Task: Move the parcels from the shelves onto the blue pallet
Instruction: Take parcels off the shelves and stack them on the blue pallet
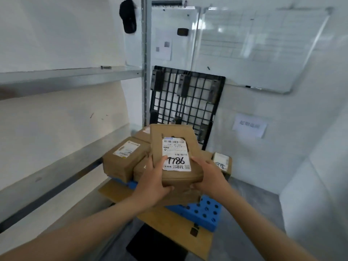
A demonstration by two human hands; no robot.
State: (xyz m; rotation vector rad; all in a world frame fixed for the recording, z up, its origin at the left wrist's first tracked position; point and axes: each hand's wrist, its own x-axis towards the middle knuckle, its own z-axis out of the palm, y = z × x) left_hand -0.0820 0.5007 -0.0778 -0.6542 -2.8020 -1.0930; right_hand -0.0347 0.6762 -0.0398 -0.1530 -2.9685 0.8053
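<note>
I hold a flat brown cardboard parcel (174, 146) with a white label marked 7786, above the blue pallet (204, 210). My left hand (152, 182) grips its near left edge, thumb on the label. My right hand (208, 176) grips its near right edge. Several brown parcels sit on the pallet below: one at the left (122, 157) with a white label, one at the right (222, 162) with handwriting on top. Flat cardboard sheets (169, 225) lie on and beside the pallet.
Metal shelves (66, 78) run along the left, bare in view. A black plastic pallet (186, 102) leans upright against the back wall. A whiteboard (263, 49) leans at the right. A black mat (150, 245) lies on the grey floor.
</note>
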